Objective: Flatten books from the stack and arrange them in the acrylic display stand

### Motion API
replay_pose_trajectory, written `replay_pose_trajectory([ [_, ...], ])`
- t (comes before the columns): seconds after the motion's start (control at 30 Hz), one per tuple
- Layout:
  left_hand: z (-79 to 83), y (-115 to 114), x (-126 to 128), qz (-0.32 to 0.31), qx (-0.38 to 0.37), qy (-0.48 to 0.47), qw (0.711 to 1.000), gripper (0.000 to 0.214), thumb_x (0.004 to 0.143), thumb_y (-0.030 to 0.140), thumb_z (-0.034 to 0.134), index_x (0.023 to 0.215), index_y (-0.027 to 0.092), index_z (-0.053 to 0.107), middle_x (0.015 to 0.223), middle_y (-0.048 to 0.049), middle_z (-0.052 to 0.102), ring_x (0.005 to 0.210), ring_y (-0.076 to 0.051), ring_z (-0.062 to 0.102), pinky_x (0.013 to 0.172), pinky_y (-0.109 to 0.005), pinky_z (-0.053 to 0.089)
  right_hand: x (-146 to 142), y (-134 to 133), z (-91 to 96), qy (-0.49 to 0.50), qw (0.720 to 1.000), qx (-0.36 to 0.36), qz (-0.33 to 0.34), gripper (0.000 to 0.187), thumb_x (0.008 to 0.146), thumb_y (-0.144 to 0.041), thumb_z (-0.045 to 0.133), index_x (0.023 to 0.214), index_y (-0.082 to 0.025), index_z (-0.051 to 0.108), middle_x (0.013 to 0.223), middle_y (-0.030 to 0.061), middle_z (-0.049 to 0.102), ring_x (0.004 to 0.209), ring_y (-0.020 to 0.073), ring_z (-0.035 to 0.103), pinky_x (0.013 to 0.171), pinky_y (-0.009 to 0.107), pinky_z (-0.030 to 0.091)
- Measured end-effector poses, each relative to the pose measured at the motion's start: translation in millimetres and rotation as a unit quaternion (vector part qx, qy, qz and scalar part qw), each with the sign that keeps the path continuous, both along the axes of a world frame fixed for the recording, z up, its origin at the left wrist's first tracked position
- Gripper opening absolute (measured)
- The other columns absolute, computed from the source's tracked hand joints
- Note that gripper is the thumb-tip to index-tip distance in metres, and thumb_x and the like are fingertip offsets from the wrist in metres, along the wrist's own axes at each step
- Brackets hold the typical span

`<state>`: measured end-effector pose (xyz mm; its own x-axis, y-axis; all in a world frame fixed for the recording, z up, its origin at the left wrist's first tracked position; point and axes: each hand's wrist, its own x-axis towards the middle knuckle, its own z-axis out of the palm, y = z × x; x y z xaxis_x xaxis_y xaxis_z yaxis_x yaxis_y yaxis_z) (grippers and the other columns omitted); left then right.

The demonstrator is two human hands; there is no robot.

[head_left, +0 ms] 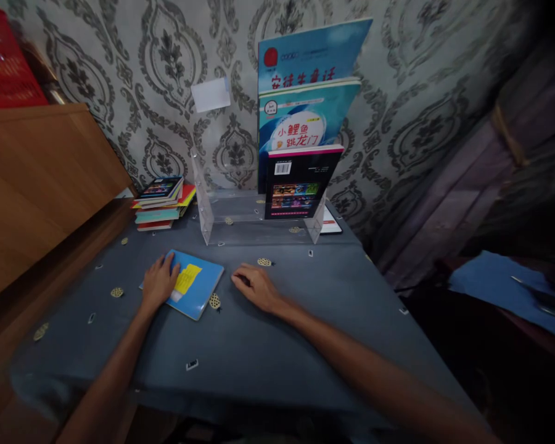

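Note:
A blue book (203,285) with a yellow patch on its cover lies on the cloth-covered table. My left hand (158,280) rests on the left part of this book, palm down, its fingers laid over the cover and hiding some of it. To the right of the book, apart from it, my right hand (255,287) lies on the tablecloth with its fingers curled in. Shadow darkens the gap by the thumb, and I see no object there. Beyond both hands stands a clear acrylic book stand (205,213), holding a black book (293,191) with a pink edge.
Behind the black book stand a teal picture book (337,111) and a taller blue one (319,52). At the back left is a stack of books (160,213), near a wooden cabinet (41,179). A phone or tablet (332,222) lies behind the stand's right side.

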<state>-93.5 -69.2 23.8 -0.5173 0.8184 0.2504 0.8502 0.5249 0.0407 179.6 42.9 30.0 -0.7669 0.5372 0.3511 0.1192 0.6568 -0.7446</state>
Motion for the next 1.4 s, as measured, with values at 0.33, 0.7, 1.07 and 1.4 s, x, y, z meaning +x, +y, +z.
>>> replay_pose_trajectory([
  [0.33,-13.3,11,68,-0.137,0.078,-0.052,0.986,0.043,0.098,0.036,0.047,0.136,0.019,0.057,0.143,-0.0152,0.057,0.131,-0.03,0.055,0.11,-0.049,0.043,38,13,-6.9,0.018,0.996,0.079,-0.03,0.019,0.097,-0.023,0.049,0.103,-0.019,0.066,0.11,0.0108,0.068,0.107,0.0232,0.062,0.098,0.041,0.047],
  [0.7,-6.8,76,144,-0.38,0.12,-0.186,0.898,0.032,0.098,0.034,0.047,0.12,0.019,0.066,0.138,-0.0109,0.061,0.131,-0.025,0.055,0.113,-0.044,0.043,76,34,-13.2,0.025,0.991,0.097,-0.084,0.018,0.095,-0.02,0.05,0.1,-0.02,0.067,0.108,0.0101,0.068,0.106,0.0231,0.064,0.094,0.04,0.051],
  [1.07,11.8,92,174,-0.333,0.12,-0.071,0.932,0.029,0.102,0.026,0.037,0.096,0.018,0.064,0.092,-0.0077,0.066,0.092,-0.022,0.06,0.088,-0.038,0.05,95,45,-20.0,-0.041,0.974,0.149,-0.163,0.019,0.092,-0.016,0.052,0.102,-0.019,0.068,0.11,0.0099,0.068,0.105,0.0249,0.061,0.095,0.043,0.05],
  [1.4,21.7,66,212,-0.29,-0.045,0.047,0.955,0.025,0.098,0.02,0.045,0.116,0.014,0.062,0.115,-0.0134,0.064,0.106,-0.028,0.058,0.088,-0.039,0.052,92,37,-24.3,-0.072,0.966,0.175,-0.177,0.027,0.094,-0.015,0.047,0.111,-0.021,0.066,0.119,0.0116,0.063,0.111,0.0264,0.059,0.098,0.045,0.051],
])
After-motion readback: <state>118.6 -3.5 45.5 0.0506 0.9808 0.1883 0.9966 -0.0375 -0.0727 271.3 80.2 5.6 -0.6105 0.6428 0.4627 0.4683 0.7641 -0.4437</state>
